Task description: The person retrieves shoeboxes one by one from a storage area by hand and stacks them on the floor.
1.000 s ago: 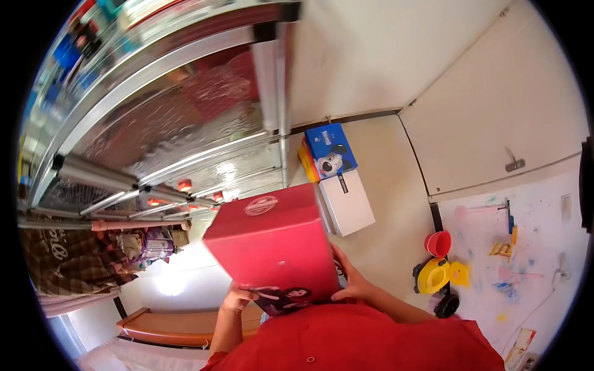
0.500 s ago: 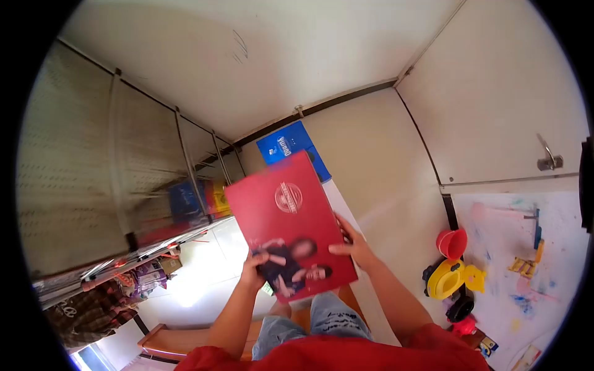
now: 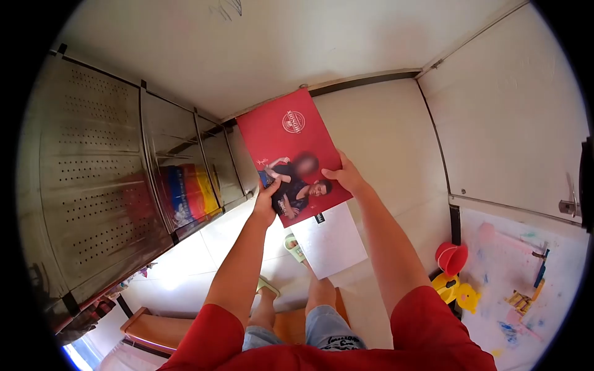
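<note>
"So, biggest thing?"
"Rack (image 3: 102, 179), on the L."
"& the red box (image 3: 288, 145)?"
"Btwn both hands, out front, turned askew. L hand (image 3: 266, 201) clamped on its lower L edge, R hand (image 3: 345, 175) clamped on its R edge, thumbs on the printed face."
"Below?"
"White box (image 3: 334, 247), partly hidden; can't tell if they touch."
"Smaller stuff?"
"Red bucket (image 3: 451, 260), off R, nr yellow toy (image 3: 468, 298). Then green slippers (image 3: 297, 251), on the feet, one by the white box."

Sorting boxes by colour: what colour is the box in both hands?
The box is red, clearest in the head view.
</note>
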The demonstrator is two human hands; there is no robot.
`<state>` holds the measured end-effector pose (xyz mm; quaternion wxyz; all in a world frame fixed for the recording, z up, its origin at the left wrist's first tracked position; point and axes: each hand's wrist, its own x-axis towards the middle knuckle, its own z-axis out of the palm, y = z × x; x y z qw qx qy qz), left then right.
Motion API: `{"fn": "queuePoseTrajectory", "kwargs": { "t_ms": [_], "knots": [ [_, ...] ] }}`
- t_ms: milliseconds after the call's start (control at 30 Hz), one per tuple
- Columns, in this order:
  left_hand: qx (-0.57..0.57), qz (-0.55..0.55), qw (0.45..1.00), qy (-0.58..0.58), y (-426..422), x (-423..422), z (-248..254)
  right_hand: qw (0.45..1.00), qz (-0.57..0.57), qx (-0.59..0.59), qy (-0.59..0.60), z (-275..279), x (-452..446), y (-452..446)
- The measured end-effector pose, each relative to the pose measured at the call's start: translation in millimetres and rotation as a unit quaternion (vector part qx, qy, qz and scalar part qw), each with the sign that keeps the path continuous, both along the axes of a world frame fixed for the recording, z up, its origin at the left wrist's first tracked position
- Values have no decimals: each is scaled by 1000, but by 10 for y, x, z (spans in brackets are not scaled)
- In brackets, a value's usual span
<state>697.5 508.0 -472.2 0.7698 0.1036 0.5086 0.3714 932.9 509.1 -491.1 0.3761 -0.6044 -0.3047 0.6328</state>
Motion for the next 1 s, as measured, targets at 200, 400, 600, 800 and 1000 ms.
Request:
{"fn": "queuePoseTrajectory", "kwargs": {
  "t_ms": [200,400,600,800,1000],
  "knots": [
    [-40,-11,979,201,-175,-35,-56,951,34,43,-303,328,-142,-68],
    [-24,-104,984,140,-750,-244,1181,939,-16,219,-263,1407,-855,-798],
    [-67,-17,996,57,-1676,-886,2795,988,91,122,15,2757,-1956,-1661],
    [-12,185,977,104,-2784,-2031,3909,949,238,173,116,3751,-3273,-2244],
    [87,362,923,98,-4053,-3345,4291,831,494,181,181,4299,-4828,-2836]
  ]
}}
